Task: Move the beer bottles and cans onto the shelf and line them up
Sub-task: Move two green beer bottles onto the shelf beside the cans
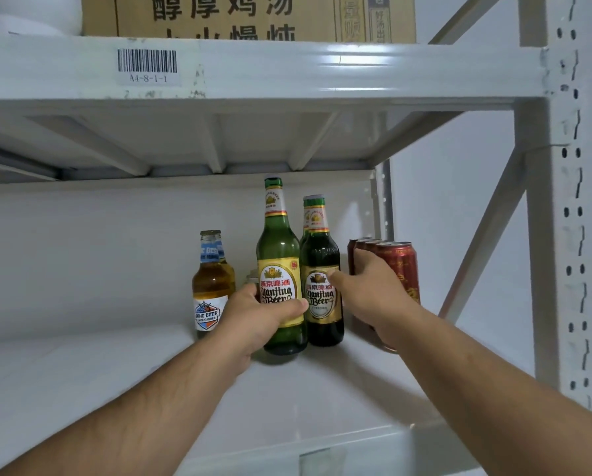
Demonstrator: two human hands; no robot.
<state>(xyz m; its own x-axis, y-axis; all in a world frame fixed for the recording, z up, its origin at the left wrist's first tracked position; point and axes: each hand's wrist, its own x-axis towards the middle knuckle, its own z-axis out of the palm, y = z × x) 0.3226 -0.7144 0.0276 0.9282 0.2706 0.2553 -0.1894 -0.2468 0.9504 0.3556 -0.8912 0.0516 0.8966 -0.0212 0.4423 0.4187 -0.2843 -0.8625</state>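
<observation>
Both forearms are bare to the frame edge, unsleeved, with bare left grip and right grip

light: even, soft | glare: upper beam | edges: wide-angle bowing | focus: sharp

green bottle — yellow label, red cans, white shelf — amber bottle

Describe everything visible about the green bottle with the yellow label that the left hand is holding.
The green bottle is glass-looking, capped green, with a white, red and gold neck label and a yellow Yanjing Beer body label. It stands upright on the white shelf, close beside a darker bottle. The left hand grips its lower body, thumb across the label.
</observation>
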